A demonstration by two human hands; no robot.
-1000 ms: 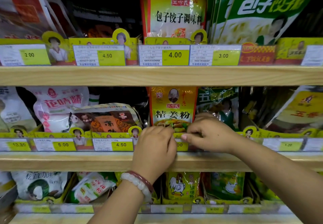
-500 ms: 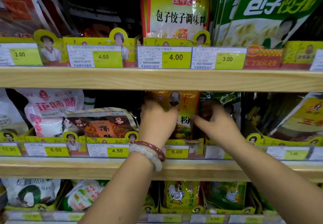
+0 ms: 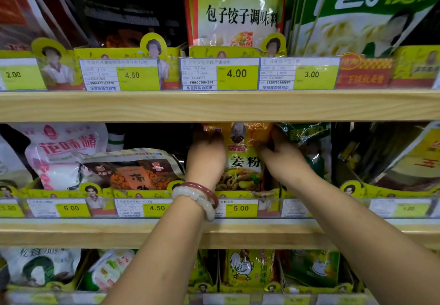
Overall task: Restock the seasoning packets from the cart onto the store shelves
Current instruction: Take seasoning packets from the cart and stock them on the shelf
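Fingers of the left hand [image 3: 206,159] and right hand [image 3: 284,162] grasp the upright yellow-orange foil ginger-powder packet [image 3: 245,159]; it may buckle under the wooden shelf edge [image 3: 219,106] overhead.

"姜粉" on packet [image 3: 242,159]; perhaps "5.00" tag [image 3: 241,208]

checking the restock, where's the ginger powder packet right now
In the head view, the ginger powder packet stands mid-frame on the middle shelf, behind the 5.00 tag, between the left hand and right hand.

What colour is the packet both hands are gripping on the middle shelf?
Mostly yellow-orange packet, with black characters and a food picture at the bottom; head view.
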